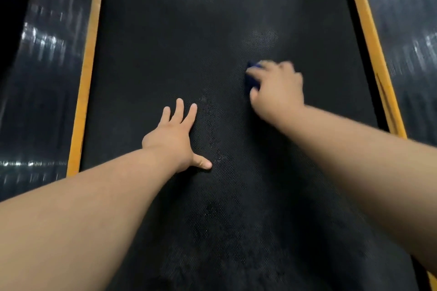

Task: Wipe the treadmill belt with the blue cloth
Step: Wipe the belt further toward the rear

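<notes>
Right under the right hand (pixel 276 87) sits the blue cloth (pixel 252 75), bunched up and mostly hidden — only a dark blue edge shows past the fingers on the hand's left side. That hand grips the cloth and presses it onto the treadmill belt (pixel 212 30); the hand is blurred. Nearer the person and to the left of it, the left hand (pixel 175 137) lies flat on the belt, fingers spread and straight, holding nothing. Beyond each hand, outward, runs a yellow edge strip (pixel 86 78) — then a glossy black side rail (pixel 45 66).

Bunched blue cloth (pixel 252 75) on black dimpled treadmill belt (pixel 189 54), right of centre, mostly hidden.
</notes>
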Action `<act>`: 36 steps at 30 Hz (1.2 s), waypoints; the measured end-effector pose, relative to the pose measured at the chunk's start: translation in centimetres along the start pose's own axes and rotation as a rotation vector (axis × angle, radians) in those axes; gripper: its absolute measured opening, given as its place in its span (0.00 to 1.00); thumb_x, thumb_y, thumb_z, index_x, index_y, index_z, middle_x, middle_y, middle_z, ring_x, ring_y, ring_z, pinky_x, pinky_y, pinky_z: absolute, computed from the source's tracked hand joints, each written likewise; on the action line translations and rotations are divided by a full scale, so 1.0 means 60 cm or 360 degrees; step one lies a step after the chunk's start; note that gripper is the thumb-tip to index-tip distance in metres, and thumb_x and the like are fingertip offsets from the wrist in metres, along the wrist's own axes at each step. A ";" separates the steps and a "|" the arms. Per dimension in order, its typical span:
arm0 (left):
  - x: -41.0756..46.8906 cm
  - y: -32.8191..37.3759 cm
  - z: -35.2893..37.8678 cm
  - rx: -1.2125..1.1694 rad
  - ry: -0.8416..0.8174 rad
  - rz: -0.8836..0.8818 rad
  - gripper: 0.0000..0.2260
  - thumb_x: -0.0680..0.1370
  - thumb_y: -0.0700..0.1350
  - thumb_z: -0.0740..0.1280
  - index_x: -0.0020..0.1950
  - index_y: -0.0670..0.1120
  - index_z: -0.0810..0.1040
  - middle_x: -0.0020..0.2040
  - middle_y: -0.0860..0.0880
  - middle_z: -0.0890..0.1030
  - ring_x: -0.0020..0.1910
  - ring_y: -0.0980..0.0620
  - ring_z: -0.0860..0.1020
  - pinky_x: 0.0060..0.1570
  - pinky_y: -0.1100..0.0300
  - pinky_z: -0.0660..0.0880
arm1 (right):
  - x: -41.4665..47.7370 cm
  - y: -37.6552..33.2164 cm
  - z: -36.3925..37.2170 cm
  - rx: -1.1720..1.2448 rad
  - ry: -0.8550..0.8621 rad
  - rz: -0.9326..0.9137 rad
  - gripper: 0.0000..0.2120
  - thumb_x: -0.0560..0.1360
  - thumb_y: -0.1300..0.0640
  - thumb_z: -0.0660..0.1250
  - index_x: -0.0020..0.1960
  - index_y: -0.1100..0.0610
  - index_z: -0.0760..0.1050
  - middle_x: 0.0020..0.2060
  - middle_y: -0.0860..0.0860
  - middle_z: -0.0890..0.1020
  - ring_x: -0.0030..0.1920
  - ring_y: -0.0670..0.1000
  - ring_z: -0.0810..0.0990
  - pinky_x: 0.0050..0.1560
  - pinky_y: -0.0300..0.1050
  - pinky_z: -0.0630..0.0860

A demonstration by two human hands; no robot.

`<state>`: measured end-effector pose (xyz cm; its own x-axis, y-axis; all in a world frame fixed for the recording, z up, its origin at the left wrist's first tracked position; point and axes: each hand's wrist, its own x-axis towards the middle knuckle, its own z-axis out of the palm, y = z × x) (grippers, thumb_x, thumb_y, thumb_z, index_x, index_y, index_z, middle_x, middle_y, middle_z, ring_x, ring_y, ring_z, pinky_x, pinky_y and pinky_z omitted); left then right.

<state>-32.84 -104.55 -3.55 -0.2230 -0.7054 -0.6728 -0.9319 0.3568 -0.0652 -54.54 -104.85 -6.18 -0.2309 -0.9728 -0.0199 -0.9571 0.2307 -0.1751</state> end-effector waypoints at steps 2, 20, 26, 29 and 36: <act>0.002 0.000 0.000 -0.0021 0.0010 0.0001 0.61 0.58 0.72 0.71 0.73 0.59 0.29 0.74 0.57 0.30 0.76 0.51 0.37 0.59 0.45 0.71 | -0.072 -0.030 0.015 0.0084 -0.0010 -0.0304 0.19 0.70 0.51 0.63 0.61 0.45 0.76 0.64 0.46 0.75 0.57 0.59 0.72 0.52 0.52 0.69; -0.017 -0.041 0.022 -0.0303 0.0169 0.0160 0.53 0.65 0.62 0.75 0.77 0.55 0.42 0.77 0.55 0.37 0.77 0.53 0.43 0.71 0.47 0.59 | -0.239 -0.082 0.040 0.0256 -0.0136 -0.0868 0.20 0.66 0.52 0.65 0.57 0.45 0.78 0.59 0.44 0.79 0.49 0.56 0.75 0.44 0.49 0.72; -0.068 -0.139 0.064 -0.0371 0.0025 0.0004 0.56 0.63 0.65 0.74 0.76 0.58 0.38 0.76 0.54 0.33 0.76 0.52 0.38 0.73 0.49 0.56 | -0.133 -0.075 0.028 0.0112 -0.0030 -0.0683 0.17 0.70 0.53 0.65 0.58 0.43 0.78 0.60 0.44 0.78 0.52 0.58 0.75 0.47 0.50 0.70; -0.072 -0.152 0.066 -0.0296 -0.0047 0.0101 0.55 0.64 0.63 0.74 0.76 0.60 0.36 0.75 0.56 0.31 0.76 0.53 0.38 0.72 0.51 0.59 | -0.059 -0.090 0.018 0.0049 -0.0085 -0.0373 0.18 0.74 0.53 0.62 0.63 0.43 0.75 0.65 0.43 0.73 0.59 0.57 0.69 0.52 0.50 0.66; -0.062 -0.138 0.070 -0.0152 -0.0034 0.0087 0.55 0.67 0.60 0.74 0.76 0.55 0.34 0.75 0.51 0.30 0.76 0.48 0.37 0.73 0.46 0.57 | -0.179 -0.142 0.047 0.0180 -0.0237 -0.0984 0.18 0.66 0.53 0.66 0.56 0.44 0.79 0.57 0.42 0.79 0.49 0.55 0.75 0.44 0.48 0.70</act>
<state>-23.06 -102.31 -3.62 -0.2693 -0.6729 -0.6890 -0.9417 0.3339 0.0419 -43.41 -96.40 -7.23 0.3917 -0.9199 -0.0174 -0.8795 -0.3689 -0.3007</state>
